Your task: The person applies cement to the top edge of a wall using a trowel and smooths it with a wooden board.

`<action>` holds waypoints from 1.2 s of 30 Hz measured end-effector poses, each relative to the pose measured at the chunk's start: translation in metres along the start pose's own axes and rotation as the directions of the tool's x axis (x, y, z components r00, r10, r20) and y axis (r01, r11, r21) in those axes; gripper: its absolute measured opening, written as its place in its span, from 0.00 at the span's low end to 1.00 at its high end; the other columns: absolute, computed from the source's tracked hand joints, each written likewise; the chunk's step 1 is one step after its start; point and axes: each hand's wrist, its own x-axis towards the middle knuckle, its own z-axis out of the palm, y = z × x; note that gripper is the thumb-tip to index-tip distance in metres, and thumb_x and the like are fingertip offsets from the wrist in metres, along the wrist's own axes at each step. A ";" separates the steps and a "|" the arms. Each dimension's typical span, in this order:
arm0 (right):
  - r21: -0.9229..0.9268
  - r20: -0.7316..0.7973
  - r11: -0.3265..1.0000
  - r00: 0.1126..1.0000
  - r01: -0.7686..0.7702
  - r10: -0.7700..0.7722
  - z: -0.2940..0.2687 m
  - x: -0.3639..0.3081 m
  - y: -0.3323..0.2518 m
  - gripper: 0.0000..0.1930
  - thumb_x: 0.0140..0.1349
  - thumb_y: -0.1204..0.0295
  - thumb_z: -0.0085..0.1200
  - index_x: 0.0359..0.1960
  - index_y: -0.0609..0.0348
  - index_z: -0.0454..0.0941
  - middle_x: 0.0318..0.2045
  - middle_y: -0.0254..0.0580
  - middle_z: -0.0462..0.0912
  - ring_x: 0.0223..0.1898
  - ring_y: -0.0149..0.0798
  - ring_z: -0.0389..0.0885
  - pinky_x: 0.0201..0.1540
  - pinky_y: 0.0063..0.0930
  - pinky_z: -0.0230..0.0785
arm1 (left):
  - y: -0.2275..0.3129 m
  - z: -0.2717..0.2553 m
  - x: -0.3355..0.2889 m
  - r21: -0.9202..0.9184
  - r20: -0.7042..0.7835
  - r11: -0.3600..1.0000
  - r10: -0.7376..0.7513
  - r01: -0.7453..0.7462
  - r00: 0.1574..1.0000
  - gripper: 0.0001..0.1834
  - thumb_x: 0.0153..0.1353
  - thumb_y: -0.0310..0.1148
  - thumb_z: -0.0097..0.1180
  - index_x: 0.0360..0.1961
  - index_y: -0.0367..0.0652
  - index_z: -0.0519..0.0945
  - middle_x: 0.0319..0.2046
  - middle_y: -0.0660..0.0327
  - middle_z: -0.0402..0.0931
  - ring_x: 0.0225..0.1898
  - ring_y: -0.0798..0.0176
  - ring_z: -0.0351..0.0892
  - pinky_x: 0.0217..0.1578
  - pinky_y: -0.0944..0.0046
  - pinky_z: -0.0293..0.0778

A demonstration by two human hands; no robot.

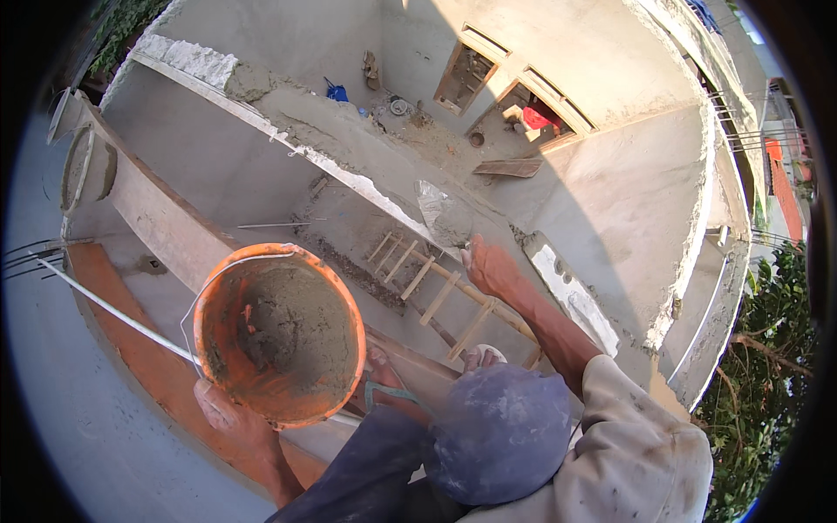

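Observation:
My left hand (228, 411) grips an orange bucket (338, 383) low on its near left side, with some fingers hidden behind it. Grey wet mortar (296, 327) coats the bottom and wall of the bucket, and a thin wire handle hangs over its left rim. My right arm stretches forward to the top of a wall (357, 144). There my right hand (490, 267) is closed, apparently round the handle of a trowel (432, 202); its pale blade lies against grey mortar on the wall top. The handle itself is hidden by my fingers.
A wooden ladder (436, 301) leans below the wall. A long plank (166, 205) runs past the bucket, and my sandalled foot (388, 383) rests near boards. Beyond the wall lies a room with window frames (471, 68) and a loose board (508, 167). Foliage (763, 375) stands at right.

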 end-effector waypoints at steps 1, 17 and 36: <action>0.055 0.016 0.998 1.000 -0.007 0.006 -0.004 -0.025 0.018 0.20 0.71 0.58 0.47 0.44 0.67 0.71 0.27 0.67 0.80 0.30 0.69 0.81 0.34 0.60 0.71 | -0.009 0.000 -0.002 0.020 0.034 0.999 0.040 -0.041 0.999 0.16 0.61 0.34 0.60 0.45 0.37 0.71 0.39 0.55 0.68 0.43 0.49 0.71 0.45 0.52 0.67; -0.091 -0.221 0.880 0.871 -0.467 0.439 -0.017 -0.208 0.221 0.34 0.51 0.67 0.71 0.57 0.72 0.71 0.61 0.65 0.73 0.66 0.61 0.67 0.71 0.46 0.59 | 0.020 -0.012 0.017 -0.159 0.130 0.987 -0.010 0.031 0.991 0.13 0.70 0.37 0.50 0.44 0.36 0.72 0.39 0.57 0.69 0.42 0.55 0.71 0.47 0.58 0.68; -0.051 -0.290 0.903 0.872 -0.427 0.396 -0.022 -0.218 0.230 0.20 0.47 0.76 0.66 0.42 0.64 0.72 0.39 0.63 0.79 0.47 0.67 0.76 0.49 0.54 0.70 | 0.021 -0.006 0.026 -0.438 0.153 0.870 -0.177 0.228 0.972 0.18 0.79 0.39 0.33 0.43 0.37 0.72 0.36 0.62 0.70 0.38 0.66 0.69 0.43 0.63 0.69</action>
